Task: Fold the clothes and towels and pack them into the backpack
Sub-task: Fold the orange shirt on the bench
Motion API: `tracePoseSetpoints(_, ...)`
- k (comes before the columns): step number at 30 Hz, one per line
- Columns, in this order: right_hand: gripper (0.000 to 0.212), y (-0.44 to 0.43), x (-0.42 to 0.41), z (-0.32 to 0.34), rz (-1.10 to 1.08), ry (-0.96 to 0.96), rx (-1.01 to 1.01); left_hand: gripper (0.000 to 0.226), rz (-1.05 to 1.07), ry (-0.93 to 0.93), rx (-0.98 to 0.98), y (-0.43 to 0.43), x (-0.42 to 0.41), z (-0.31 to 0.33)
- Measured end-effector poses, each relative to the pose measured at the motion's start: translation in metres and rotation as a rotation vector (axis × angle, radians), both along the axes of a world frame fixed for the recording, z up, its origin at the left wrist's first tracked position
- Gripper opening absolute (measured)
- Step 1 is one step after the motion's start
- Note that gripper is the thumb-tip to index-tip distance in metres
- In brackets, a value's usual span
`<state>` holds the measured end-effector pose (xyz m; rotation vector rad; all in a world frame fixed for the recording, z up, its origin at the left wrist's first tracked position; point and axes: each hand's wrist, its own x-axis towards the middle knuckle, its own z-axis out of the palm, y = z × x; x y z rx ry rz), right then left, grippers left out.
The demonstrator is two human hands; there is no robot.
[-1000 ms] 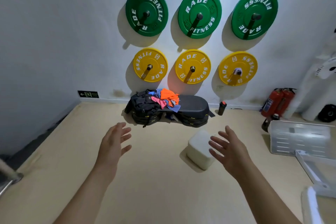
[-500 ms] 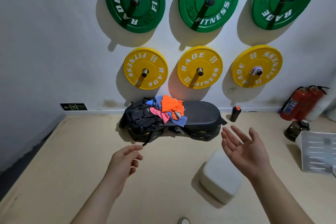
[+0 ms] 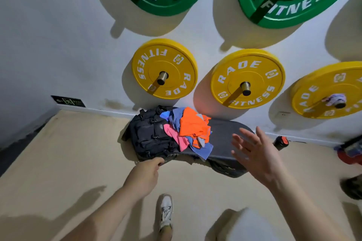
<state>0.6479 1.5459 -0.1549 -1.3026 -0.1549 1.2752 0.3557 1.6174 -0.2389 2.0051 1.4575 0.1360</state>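
Backpack (image 3: 150, 137), black, sits by the far wall at the left end of a dark bench (image 3: 221, 143). The left hand (image 3: 144, 174) reaches its near edge, fingers curled; whether they grip anything I cannot tell. Clothes (image 3: 193, 127) in orange, pink and blue are heaped across backpack and bench. The right hand (image 3: 254, 154) hovers spread and empty, hiding part of the bench. Right of it, a bottle (image 3: 281, 142) is blurred.
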Motion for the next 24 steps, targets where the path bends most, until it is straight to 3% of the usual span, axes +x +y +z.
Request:
tracePoseSetpoints(6, 0.046, 0.13, 0.035, -0.046, 0.094, -0.106, -0.129, 0.031, 0.004, -0.001, 0.002, 0.149, 0.063, -0.037)
tracePoseSetpoints(15, 0.038, 0.257, 0.117, -0.129, 0.268, -0.248, -0.336, 0.037, -0.005, 0.04, -0.044, 0.266, 0.164, -0.1)
tracePoseSetpoints(21, 0.023, 0.342, 0.157, -0.215, 0.573, -0.437, -0.324, 0.042, 0.096, 0.097, -0.066, 0.315, 0.219, -0.19)
tracePoseSetpoints(24, 0.033, 0.379, 0.169, -0.278, 0.687, -0.522, -0.293, 0.041, 0.081, 0.111, -0.054, 0.337, 0.242, -0.253)
